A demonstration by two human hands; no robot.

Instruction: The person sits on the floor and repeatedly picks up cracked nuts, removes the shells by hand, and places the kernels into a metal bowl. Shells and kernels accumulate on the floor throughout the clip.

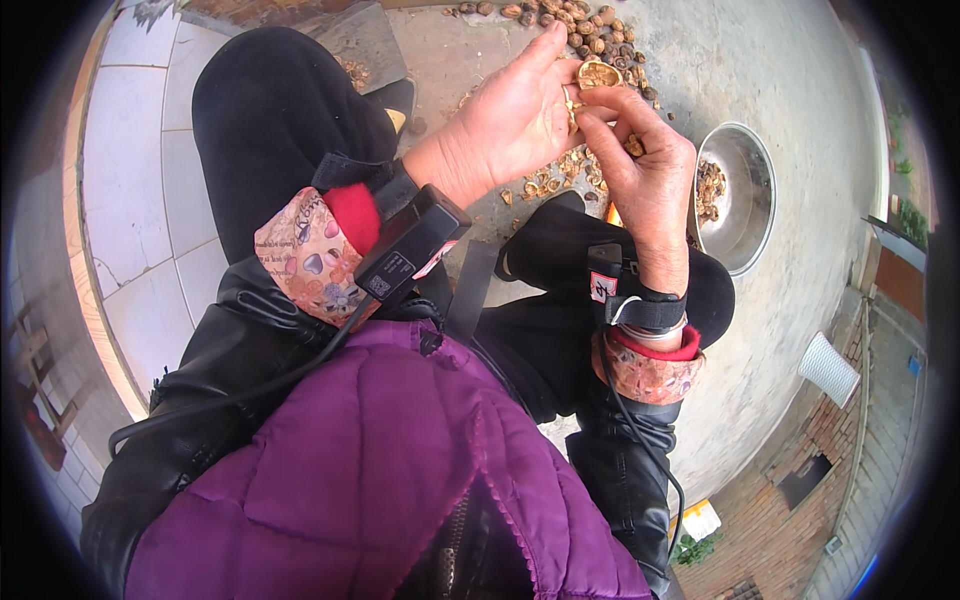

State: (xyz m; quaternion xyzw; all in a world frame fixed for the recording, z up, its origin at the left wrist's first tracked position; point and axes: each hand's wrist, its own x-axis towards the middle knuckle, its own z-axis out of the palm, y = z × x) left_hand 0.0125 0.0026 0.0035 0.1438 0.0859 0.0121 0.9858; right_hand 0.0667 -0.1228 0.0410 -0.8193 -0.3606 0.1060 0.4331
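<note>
My left hand (499, 124) is turned palm up, its thumb stretched away from the fingers. At its fingertips rests an opened walnut half shell (599, 74), hollow side facing me. Smaller walnut pieces (571, 112) lie along the same fingers. My right hand (651, 169) reaches in from the right, with thumb and forefinger closed at these pieces; the exact pinch is partly hidden. Another walnut piece (634, 145) shows under its curled fingers. Below both hands, broken walnut shells (551, 182) are scattered over the ground.
Whole walnuts (592, 34) are heaped on the concrete floor (810, 150) beyond my hands. To the right stands a metal bowl (754, 202) with walnut pieces inside. My bent knees flank the work, and cabled devices (412, 244) are strapped to both wrists.
</note>
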